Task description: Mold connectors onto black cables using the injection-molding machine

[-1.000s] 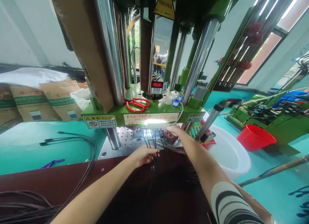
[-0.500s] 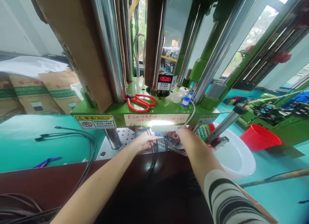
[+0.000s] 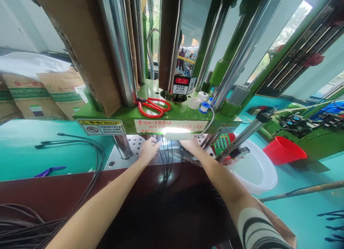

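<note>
Both my hands reach under the green press platen (image 3: 107,120), over the perforated metal plate (image 3: 118,159). My left hand (image 3: 148,151) is closed, its fingertips pinching at the black cables (image 3: 168,163) that run from the plate down over the brown table edge. My right hand (image 3: 191,145) lies just right of the cables, below the small white lamp (image 3: 178,135). Its fingers are hidden by the lamp and glare. A striped sleeve covers my right upper arm.
Red scissors (image 3: 152,107) and small white rolls (image 3: 198,100) lie on the platen. More black cables (image 3: 80,145) lie on the teal bench at left. A white basin (image 3: 258,170) and red bucket (image 3: 282,152) stand right. Paper sacks (image 3: 40,98) are stacked far left.
Both hands have moved forward, further under the platen. My left hand went from the table edge up onto the metal plate at the cable ends. The view has tilted closer to the machine.
</note>
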Demonstrator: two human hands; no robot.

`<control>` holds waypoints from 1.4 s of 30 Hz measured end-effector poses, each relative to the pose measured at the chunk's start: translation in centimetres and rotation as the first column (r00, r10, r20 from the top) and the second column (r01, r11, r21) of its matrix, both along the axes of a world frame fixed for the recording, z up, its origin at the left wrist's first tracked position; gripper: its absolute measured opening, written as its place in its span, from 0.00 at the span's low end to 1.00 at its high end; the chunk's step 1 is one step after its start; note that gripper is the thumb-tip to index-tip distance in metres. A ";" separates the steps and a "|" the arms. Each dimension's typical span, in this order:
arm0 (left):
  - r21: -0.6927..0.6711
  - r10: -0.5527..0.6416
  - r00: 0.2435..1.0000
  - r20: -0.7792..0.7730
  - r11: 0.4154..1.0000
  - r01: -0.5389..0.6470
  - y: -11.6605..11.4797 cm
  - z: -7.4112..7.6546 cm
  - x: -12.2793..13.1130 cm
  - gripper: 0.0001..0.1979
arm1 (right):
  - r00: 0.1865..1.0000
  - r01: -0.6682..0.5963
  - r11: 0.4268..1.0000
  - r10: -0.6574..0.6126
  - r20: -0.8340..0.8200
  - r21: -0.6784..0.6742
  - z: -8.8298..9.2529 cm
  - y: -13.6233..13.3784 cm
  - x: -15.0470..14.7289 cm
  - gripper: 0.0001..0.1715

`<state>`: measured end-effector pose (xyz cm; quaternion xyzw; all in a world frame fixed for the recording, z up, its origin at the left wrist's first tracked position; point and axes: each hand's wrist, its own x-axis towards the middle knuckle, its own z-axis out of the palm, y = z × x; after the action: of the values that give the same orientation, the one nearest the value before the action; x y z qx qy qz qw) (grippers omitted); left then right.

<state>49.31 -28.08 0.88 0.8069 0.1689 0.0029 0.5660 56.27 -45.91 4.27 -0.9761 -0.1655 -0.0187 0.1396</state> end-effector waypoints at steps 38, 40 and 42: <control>0.858 -0.117 0.991 0.067 0.513 0.002 -3.3 1.7 0.0 0.16 | 0.995 -0.007 0.975 0.028 0.091 -0.223 0.0 2.9 -1.8 0.16; 0.865 -0.131 0.988 0.084 0.502 -0.008 -3.5 2.0 -0.1 0.16 | 0.996 -0.009 0.979 0.028 0.088 -0.206 0.2 3.1 -1.8 0.17; 0.875 -0.165 0.980 0.110 0.484 -0.017 -4.0 2.4 -0.3 0.16 | 0.995 -0.023 0.982 0.040 0.087 -0.187 0.4 3.3 -1.9 0.18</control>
<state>49.02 -32.04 3.32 0.9848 0.0578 0.1358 0.0917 54.37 -42.59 4.70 -0.9803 -0.1881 -0.0451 0.0407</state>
